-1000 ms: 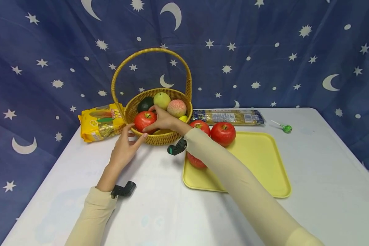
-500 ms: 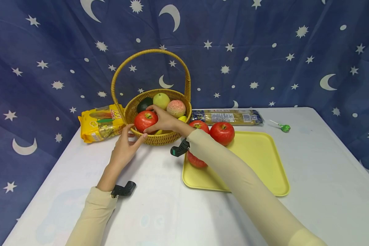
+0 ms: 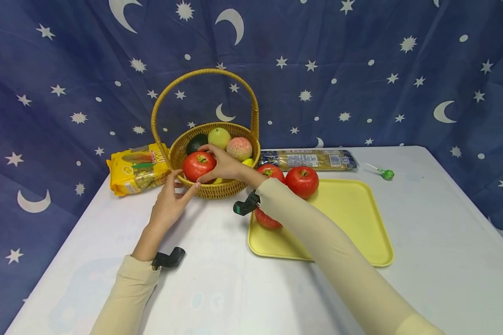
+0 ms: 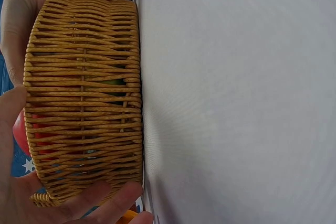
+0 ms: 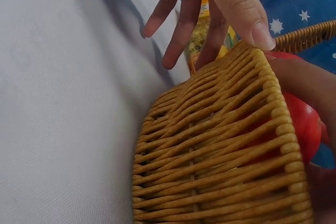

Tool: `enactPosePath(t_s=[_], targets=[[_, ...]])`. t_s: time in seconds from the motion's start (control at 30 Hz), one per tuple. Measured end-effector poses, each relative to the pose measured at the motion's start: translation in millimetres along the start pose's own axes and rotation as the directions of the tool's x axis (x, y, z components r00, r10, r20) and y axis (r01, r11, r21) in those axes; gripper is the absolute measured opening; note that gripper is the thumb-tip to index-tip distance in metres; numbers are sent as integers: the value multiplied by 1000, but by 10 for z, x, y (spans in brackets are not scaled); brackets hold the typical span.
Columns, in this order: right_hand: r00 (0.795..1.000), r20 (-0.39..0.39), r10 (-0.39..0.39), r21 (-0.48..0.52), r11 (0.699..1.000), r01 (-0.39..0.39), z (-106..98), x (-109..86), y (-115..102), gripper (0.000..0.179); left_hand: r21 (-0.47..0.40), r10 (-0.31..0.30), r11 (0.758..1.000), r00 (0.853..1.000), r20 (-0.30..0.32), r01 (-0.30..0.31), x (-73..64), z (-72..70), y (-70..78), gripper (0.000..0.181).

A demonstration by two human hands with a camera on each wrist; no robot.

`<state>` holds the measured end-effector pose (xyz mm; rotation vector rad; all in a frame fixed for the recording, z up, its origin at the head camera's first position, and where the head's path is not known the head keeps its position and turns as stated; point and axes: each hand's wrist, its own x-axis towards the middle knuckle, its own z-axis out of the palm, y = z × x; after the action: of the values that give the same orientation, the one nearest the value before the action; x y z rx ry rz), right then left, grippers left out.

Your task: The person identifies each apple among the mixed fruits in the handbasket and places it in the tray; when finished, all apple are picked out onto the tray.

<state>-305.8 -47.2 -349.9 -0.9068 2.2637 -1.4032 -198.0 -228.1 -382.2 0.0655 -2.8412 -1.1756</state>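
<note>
In the head view a wicker basket (image 3: 222, 190) with a tall hoop handle stands at the back left. My right hand (image 3: 225, 166) reaches into it, thumb and fingers around a red apple (image 3: 199, 166) at the front left of the basket. My left hand (image 3: 167, 204) grips the basket's left front side; in the right wrist view its thumb (image 5: 262, 36) lies on the rim and its fingers spread outside. Behind the apple lie a dark green avocado (image 3: 196, 143), a yellow-green pear (image 3: 219, 137), a pinkish peach (image 3: 239, 148) and a partly hidden yellow fruit (image 3: 248, 162).
A yellow tray (image 3: 352, 214) right of the basket bears several red apples (image 3: 302, 181), partly covered by the right sleeve. A yellow food bag (image 3: 134, 170) lies left of the basket. Behind the tray are a long pasta pack (image 3: 310, 159) and a green lollipop (image 3: 387, 174).
Both hands keep their places at the basket and the apple; only the head view has shifted slightly.
</note>
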Motion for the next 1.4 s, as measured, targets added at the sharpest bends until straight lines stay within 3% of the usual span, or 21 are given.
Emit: enactPosePath(t_s=[0.57,1.4], targets=[[1000,15,-5,-11,1000,5,-30,-56,-43,87,5,-10,1000,1000,-20,10,-33,-25,2,89],[994,-90,68,12,998,-67,-95,-275,-84,86,6,13,1000,1000,-1,-13,4,-2,-5,85]])
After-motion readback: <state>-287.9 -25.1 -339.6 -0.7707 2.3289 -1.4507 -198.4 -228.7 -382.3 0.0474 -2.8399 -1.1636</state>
